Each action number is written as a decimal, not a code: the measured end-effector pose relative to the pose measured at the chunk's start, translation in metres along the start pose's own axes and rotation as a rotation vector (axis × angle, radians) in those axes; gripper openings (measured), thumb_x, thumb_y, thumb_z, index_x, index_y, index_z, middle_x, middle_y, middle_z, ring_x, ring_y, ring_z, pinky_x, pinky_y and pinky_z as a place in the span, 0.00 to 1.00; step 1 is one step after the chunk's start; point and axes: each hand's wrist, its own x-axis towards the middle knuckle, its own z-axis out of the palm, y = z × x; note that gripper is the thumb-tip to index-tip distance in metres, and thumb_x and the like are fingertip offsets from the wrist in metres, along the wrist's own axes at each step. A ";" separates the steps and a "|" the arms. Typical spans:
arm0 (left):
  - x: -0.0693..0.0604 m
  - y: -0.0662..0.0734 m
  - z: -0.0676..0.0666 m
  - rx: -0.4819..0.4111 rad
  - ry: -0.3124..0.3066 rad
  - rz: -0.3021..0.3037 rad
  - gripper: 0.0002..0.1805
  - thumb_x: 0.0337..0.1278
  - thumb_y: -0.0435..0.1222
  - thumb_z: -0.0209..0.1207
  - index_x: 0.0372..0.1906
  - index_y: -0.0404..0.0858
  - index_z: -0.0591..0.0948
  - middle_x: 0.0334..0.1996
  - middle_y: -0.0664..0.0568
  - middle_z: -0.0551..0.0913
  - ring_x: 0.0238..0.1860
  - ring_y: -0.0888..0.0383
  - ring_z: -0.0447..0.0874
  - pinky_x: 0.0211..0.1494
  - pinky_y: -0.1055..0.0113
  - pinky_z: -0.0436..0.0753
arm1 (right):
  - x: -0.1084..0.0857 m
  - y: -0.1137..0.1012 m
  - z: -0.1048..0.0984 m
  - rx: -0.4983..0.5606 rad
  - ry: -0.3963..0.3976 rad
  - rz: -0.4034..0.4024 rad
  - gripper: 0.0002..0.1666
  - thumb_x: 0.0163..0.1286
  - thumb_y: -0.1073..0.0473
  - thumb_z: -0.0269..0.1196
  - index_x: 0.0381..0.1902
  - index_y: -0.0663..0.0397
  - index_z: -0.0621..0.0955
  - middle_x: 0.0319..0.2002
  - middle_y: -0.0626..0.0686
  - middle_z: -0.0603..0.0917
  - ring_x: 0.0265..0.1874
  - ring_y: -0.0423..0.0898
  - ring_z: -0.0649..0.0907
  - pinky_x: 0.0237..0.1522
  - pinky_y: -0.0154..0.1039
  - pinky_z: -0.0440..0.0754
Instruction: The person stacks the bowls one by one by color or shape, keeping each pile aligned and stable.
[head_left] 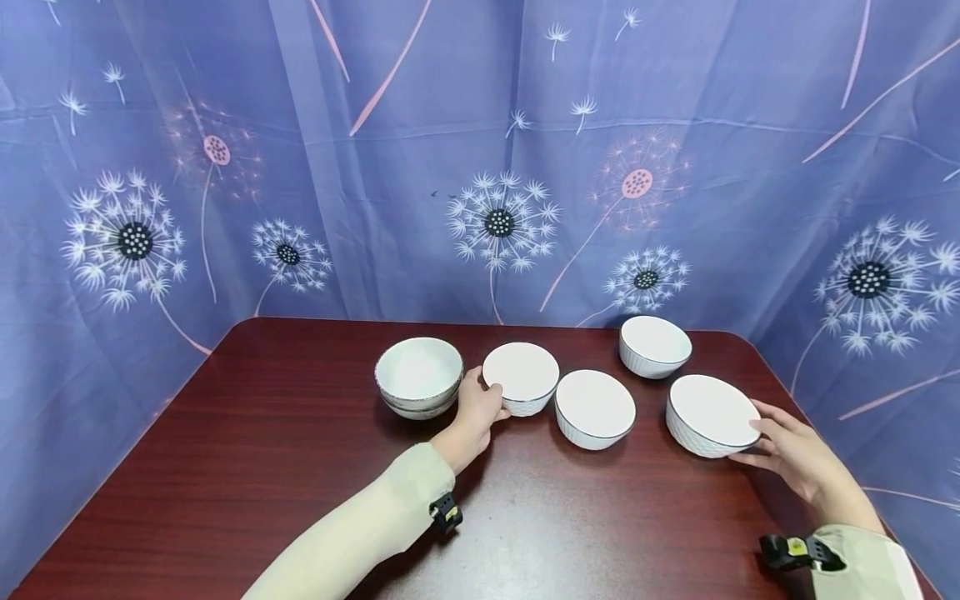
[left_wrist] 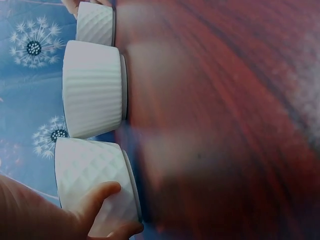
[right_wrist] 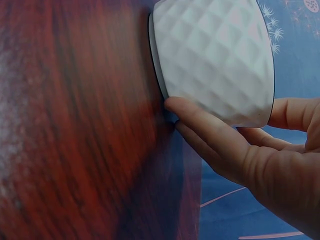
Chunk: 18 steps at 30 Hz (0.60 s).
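In the head view the left hand (head_left: 477, 410) holds the side of a white bowl (head_left: 521, 372) with a diamond-textured wall, thumb at its rim. The right hand (head_left: 806, 463) grips another diamond-textured white bowl (head_left: 712, 414) at its right side, thumb on the rim and fingers low on the wall. The left wrist view has the left hand (left_wrist: 65, 212) against its bowl (left_wrist: 90, 167). Seen from the right wrist, fingers (right_wrist: 210, 130) lie under the curve of the textured bowl (right_wrist: 215, 60). Both bowls are upright.
Between the two held bowls stands a ribbed white bowl (head_left: 595, 408); another white bowl (head_left: 655, 346) is behind it near the table's back edge. Left of the left hand are stacked greyish bowls (head_left: 418, 377). A blue dandelion-print curtain (head_left: 420, 208) hangs behind the dark red table (head_left: 247, 433).
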 end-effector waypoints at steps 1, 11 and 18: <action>0.000 -0.001 0.000 0.002 0.001 0.002 0.31 0.63 0.22 0.40 0.72 0.26 0.51 0.67 0.25 0.57 0.55 0.39 0.76 0.47 0.53 0.83 | 0.000 0.000 0.000 0.001 -0.001 -0.002 0.27 0.74 0.71 0.44 0.44 0.31 0.80 0.40 0.40 0.82 0.34 0.43 0.85 0.36 0.44 0.86; -0.006 -0.006 -0.002 0.037 0.006 0.045 0.30 0.61 0.21 0.40 0.70 0.23 0.53 0.64 0.26 0.61 0.54 0.39 0.75 0.48 0.51 0.83 | -0.002 -0.001 0.000 -0.032 0.012 0.012 0.25 0.75 0.70 0.45 0.44 0.30 0.79 0.40 0.38 0.81 0.35 0.43 0.85 0.36 0.43 0.85; -0.007 -0.009 -0.003 0.050 -0.003 0.043 0.31 0.64 0.22 0.40 0.72 0.26 0.51 0.68 0.29 0.57 0.57 0.39 0.73 0.50 0.51 0.81 | -0.001 0.000 0.000 -0.010 -0.006 -0.003 0.26 0.75 0.71 0.45 0.44 0.31 0.80 0.40 0.39 0.81 0.35 0.43 0.85 0.36 0.43 0.86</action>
